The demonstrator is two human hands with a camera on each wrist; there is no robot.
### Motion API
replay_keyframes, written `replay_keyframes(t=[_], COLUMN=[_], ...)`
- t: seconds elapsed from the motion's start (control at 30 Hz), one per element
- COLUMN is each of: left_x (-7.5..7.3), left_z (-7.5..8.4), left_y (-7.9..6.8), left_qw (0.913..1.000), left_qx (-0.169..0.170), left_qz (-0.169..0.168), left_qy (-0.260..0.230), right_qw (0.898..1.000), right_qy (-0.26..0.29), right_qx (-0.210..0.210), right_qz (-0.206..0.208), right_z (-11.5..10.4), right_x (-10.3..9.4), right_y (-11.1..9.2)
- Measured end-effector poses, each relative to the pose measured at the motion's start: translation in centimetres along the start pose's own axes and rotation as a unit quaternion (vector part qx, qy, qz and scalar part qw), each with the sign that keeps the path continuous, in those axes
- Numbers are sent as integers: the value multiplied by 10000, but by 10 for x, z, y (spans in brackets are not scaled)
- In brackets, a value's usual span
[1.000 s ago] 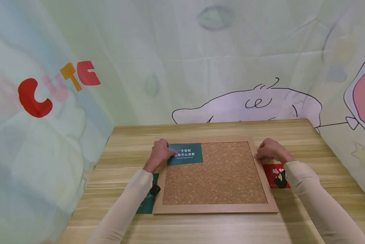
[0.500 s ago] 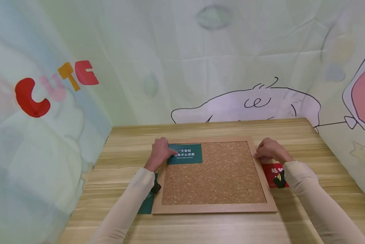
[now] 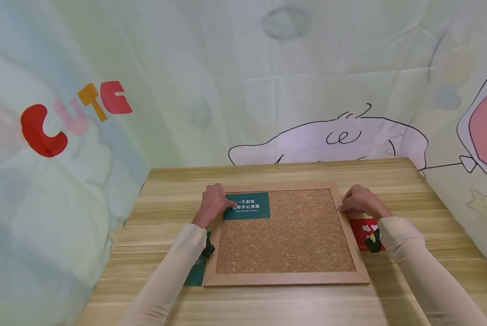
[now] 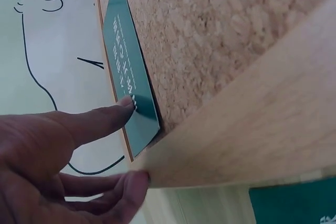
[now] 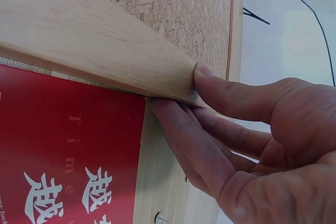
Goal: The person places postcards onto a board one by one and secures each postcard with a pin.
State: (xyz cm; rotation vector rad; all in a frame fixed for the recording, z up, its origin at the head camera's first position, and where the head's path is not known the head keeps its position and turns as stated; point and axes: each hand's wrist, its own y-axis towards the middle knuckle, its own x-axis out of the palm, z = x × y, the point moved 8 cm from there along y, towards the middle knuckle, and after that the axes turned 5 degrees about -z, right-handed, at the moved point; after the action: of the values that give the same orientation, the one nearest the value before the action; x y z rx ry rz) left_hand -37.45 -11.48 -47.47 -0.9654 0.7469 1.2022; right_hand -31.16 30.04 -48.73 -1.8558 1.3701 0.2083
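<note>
A cork board with a pale wooden frame (image 3: 286, 278) lies on the table. In its far left corner a green card (image 3: 255, 210) with white lettering lies flat against the cork. My left hand (image 3: 213, 204) presses the card with its thumb, while its curled fingers meet the frame's outer edge, as the left wrist view shows. Across the board, my right hand (image 3: 358, 200) grips the right side of the frame. The right wrist view has that thumb (image 5: 210, 80) on top of the frame and the fingers (image 5: 184, 132) against its outer edge and underside.
A red card (image 3: 358, 233) lies right of the board, partly behind the right wrist. Left of the board, a second green card (image 3: 194, 275) is partly covered by the left sleeve. A small spiked thing like a push pin (image 5: 159, 217) sits by the red card. Printed cloth (image 3: 186, 90) hangs behind the table (image 3: 178, 185).
The view has shifted very slightly. Both hands, the green card and the board keep the same places relative to one another.
</note>
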Motion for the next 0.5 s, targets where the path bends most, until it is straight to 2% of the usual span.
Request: replay_keyframes(t=[0.17,0.5], left_x=[1,2], left_z=[-7,-21], left_y=[2,2], left_qw=[9996,9975], left_qx=[-89,-305], left_qz=[-221,-430], left_qy=[-115,-472], right_qw=[10000,10000], right_qy=[-26,17], right_qx=[-43,-85], right_qz=[15,30], right_z=[0,2], right_x=[0,0], right_y=[0,0])
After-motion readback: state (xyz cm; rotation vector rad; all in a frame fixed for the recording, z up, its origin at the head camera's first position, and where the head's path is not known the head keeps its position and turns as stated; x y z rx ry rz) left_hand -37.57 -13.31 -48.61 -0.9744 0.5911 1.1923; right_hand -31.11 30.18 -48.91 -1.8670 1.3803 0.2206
